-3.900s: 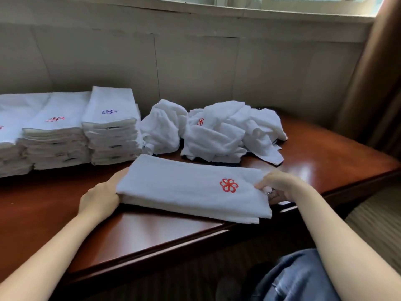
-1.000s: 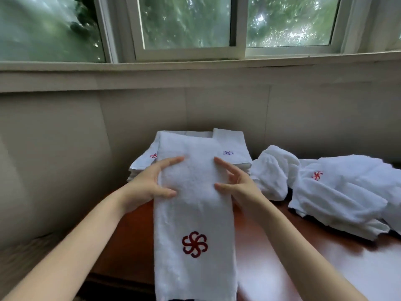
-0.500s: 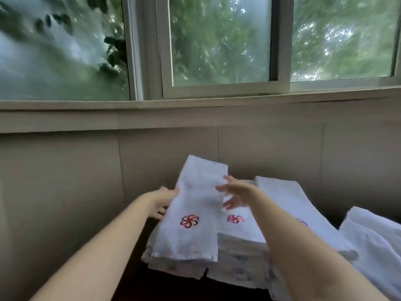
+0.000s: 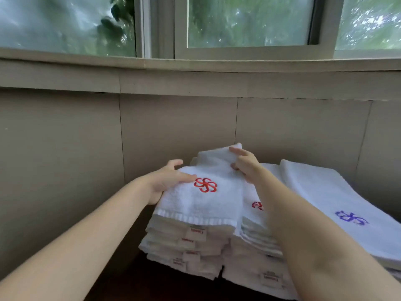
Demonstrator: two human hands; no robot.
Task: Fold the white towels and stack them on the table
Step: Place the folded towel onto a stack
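Observation:
A folded white towel (image 4: pixel 208 198) with a red swirl emblem lies on top of the leftmost stack (image 4: pixel 191 246) of folded towels. My left hand (image 4: pixel 167 181) holds its left edge, thumb lying on top near the emblem and fingers under the side. My right hand (image 4: pixel 245 164) grips the towel's far right part, thumb and fingers pinching the cloth. A middle stack (image 4: pixel 256 242) with a red emblem sits partly behind my right forearm. A third stack (image 4: pixel 338 209) topped by a blue emblem stands at the right.
The stacks stand on a dark wooden table (image 4: pixel 152 285) pushed against a beige panelled wall (image 4: pixel 173 127). A window sill (image 4: pixel 195 66) and window run above. The loose towel heap is out of view.
The folded towel, held in the air half a second ago, now lies flat on the leftmost stack. Both hands have come down with it and the camera has tilted lower.

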